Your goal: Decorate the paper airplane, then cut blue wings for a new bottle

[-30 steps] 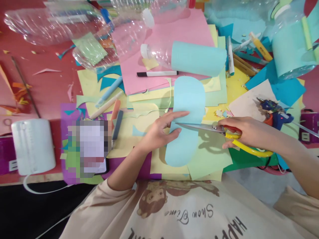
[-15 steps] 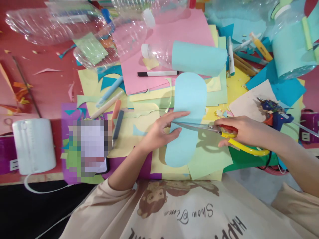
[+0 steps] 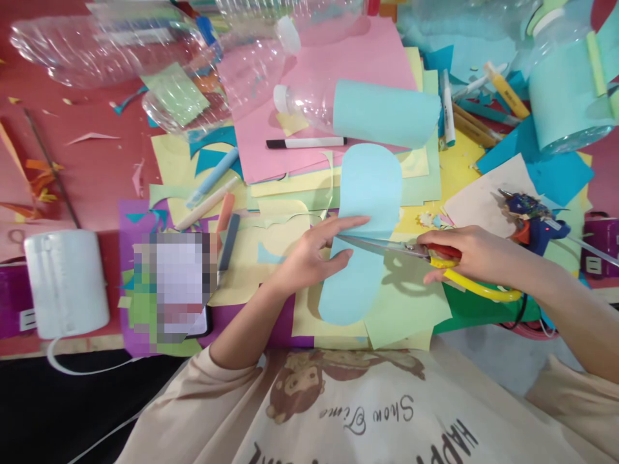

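Note:
A long light blue paper piece (image 3: 370,183) with rounded ends lies in front of me, narrowing at its middle. My left hand (image 3: 322,251) grips its left edge, index finger on top and thumb lower down. Scissors (image 3: 442,258) with red and yellow handles are in my right hand (image 3: 467,251). Their blades cross the paper's narrow middle, with the tips close to my left index finger and thumb. How far the blades are apart is hard to make out. Under the paper lie pale yellow sheets and a light green sheet (image 3: 411,309).
A bottle wrapped in light blue paper (image 3: 387,113) lies beyond, with a black-capped marker (image 3: 307,143) before it. At right is a blue glue gun (image 3: 541,225). A blurred phone (image 3: 198,325) and a white device (image 3: 66,283) sit at left. Clear plastic bottles (image 3: 111,51) lie at the back.
The blue paper has tilted slightly, its far end dipping a little toward me. Both hands and the scissors stay nearly in place.

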`<state>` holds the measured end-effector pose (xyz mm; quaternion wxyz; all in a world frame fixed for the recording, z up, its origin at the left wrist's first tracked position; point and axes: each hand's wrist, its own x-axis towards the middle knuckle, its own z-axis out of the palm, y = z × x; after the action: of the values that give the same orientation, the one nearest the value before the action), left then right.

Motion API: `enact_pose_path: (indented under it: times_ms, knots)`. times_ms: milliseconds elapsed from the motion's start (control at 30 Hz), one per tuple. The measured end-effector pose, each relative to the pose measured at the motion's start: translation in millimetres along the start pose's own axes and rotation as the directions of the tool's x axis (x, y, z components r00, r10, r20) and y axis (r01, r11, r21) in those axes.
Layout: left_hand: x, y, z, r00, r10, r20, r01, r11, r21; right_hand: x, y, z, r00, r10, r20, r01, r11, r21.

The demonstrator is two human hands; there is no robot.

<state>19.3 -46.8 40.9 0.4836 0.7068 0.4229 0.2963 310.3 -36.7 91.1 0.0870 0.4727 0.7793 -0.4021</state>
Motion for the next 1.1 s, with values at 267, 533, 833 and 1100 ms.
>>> enact_pose_path:
  times_ms: [267, 533, 833, 1100]
  knots:
    - [1, -3, -4.0, 0.992, -0.07, -0.109, 0.065, 0.996, -0.053, -12, 3, 9, 0.968, -0.008, -0.252, -0.018, 0.995, -0.099]
    - [3, -9, -5.0, 0.954, -0.177, -0.243, 0.102, 0.95, -0.294, -36, 17, 26, 0.749, 0.275, -0.603, -0.429, 0.895, -0.125]
    - [5, -9, -4.5, 0.929, -0.234, -0.286, 0.15, 0.946, -0.286, -46, 23, 41, 0.736, 0.333, -0.589, -0.543, 0.811, -0.22]
    - [7, -10, -5.3, 0.894, -0.198, -0.402, 0.138, 0.975, -0.172, -49, 1, 28, 0.7, 0.073, -0.71, -0.525, 0.726, -0.444]
